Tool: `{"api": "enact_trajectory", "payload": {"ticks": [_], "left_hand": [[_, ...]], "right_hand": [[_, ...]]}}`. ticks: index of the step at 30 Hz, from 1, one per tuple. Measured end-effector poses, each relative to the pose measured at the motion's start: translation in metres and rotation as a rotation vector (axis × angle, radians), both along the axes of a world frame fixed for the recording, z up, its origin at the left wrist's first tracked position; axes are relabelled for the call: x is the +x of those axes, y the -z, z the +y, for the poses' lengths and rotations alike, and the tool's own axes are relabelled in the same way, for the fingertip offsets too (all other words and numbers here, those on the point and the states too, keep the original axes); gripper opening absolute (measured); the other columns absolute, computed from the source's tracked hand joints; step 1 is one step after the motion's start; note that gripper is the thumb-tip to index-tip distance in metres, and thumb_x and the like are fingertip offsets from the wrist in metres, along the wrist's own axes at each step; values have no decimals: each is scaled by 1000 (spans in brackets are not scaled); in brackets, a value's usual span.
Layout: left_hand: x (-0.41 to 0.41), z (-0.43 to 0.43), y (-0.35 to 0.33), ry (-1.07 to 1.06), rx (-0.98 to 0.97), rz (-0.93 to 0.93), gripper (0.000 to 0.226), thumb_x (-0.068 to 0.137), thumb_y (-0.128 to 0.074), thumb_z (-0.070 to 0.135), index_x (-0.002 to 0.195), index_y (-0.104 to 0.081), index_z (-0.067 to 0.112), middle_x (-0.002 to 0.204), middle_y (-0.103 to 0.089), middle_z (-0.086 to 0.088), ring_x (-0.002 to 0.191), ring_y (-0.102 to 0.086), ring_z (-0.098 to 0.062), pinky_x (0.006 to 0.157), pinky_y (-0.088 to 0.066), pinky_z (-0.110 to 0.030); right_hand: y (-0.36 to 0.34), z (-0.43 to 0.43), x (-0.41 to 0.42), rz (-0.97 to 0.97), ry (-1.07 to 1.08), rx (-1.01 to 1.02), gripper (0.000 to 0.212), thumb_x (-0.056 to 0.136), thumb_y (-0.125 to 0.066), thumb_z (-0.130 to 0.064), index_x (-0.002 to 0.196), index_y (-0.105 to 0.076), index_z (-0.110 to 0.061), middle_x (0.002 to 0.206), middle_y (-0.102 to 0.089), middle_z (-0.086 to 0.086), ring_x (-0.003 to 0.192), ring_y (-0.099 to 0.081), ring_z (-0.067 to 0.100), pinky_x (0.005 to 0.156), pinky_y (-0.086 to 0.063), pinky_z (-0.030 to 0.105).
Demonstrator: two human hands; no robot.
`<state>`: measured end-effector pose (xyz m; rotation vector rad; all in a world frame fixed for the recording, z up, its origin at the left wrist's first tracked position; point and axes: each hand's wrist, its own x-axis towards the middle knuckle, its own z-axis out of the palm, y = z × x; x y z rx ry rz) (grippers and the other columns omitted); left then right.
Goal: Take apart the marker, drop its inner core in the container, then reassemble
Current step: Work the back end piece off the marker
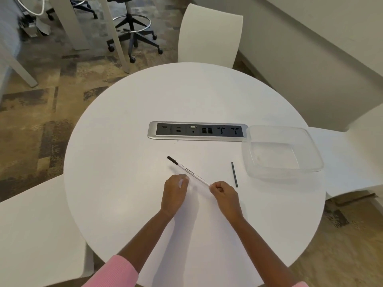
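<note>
White plastic forms the marker barrel, which carries a band of black print too small to read; its black cap sits on the far-left end. No other writing is legible, though the power and data panel recessed in the surface shows small socket symbols.

White and round, the surface stands on patterned brown carpet. White chairs surround it, a wheeled stool stands at the far left, and a pale wall runs along the right.

Position of parts:
- The marker slants from its capped end, far and left, toward the right hand, which is closed and pinches the near end of the barrel.
- The left hand is loosely curled just beside the middle of the barrel; whether its fingertips touch the barrel cannot be determined.
- The inner core, a thin dark rod, lies on the surface just right of the right hand, apart from both hands.
- The clear plastic container sits to the right of the core, near the panel's right end, with nothing visible inside.
</note>
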<state>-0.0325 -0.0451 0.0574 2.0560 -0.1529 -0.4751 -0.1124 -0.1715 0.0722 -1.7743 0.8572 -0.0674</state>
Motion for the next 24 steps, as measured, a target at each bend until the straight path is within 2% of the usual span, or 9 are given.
{"api": "enact_trajectory", "payload": {"ticks": [2, 5, 8, 11, 15, 17, 19, 21, 24], "left_hand": [[-1, -3, -7, -72, -193, 238, 23, 94, -48, 21, 106, -62, 7, 108, -65, -9, 101, -57, -22, 81, -43, -24], [-3, -4, -18, -179, -628, 610, 14, 94, -49, 17, 102, -59, 12, 96, -66, -3, 91, -60, -21, 74, -52, -23], [-7, -5, -24, -263, -833, 700, 17, 95, -44, 12, 103, -59, 11, 86, -74, 1, 81, -68, -14, 69, -57, -21], [-12, -7, -29, -346, -915, 747, 13, 93, -45, 7, 94, -58, 6, 76, -75, -1, 71, -71, -11, 67, -58, -21], [-17, -11, -35, -415, -958, 774, 11, 92, -47, 6, 90, -58, 4, 73, -75, -4, 69, -72, -15, 66, -59, -22], [-19, -13, -37, -430, -968, 775, 12, 92, -47, 7, 90, -58, 4, 72, -75, -5, 68, -72, -15, 66, -59, -23], [-20, -15, -40, -437, -974, 777, 12, 93, -46, 7, 91, -58, 3, 72, -75, -6, 67, -72, -16, 66, -59, -25], [-22, -18, -42, -422, -964, 776, 13, 92, -47, 8, 92, -59, 3, 72, -75, -6, 67, -72, -15, 66, -59, -25], [-26, -24, -45, -384, -937, 768, 12, 92, -48, 7, 91, -59, 3, 73, -75, -6, 68, -72, -15, 64, -59, -24]], "right_hand": [[-6, -4, -6, -47, -24, 34, 8, 85, -57, -11, 80, -62, -7, 73, -58, 1, 64, -49, 11, 50, -37, 6], [-14, -10, -17, -105, -117, -31, 11, 86, -57, -10, 76, -60, -15, 76, -61, -2, 66, -52, 4, 57, -39, 6], [-18, -13, -25, -125, -192, -188, 18, 87, -55, -11, 76, -56, -25, 79, -61, -11, 75, -54, -2, 62, -40, 10], [-17, -15, -27, -160, -199, -337, 14, 88, -55, -11, 84, -56, -24, 82, -60, -12, 78, -55, 0, 66, -40, 13], [-13, -18, -25, -205, -252, -535, 7, 88, -56, -14, 90, -62, -12, 84, -64, 1, 78, -56, 16, 68, -40, 13], [-13, -19, -24, -239, -263, -672, 15, 88, -49, -21, 86, -62, -12, 78, -64, 4, 72, -55, 19, 70, -41, 22], [-13, -22, -22, -262, -292, -863, 27, 91, -41, -28, 82, -61, -13, 71, -63, 4, 64, -53, 19, 64, -40, 27], [-16, -24, -20, -266, -327, -1005, 42, 96, -31, -34, 79, -62, -13, 67, -62, 3, 57, -53, 21, 59, -39, 28], [-21, -24, -15, -287, -365, -1081, 52, 98, -23, -36, 75, -63, -12, 63, -61, 3, 53, -53, 21, 51, -41, 26]]}}
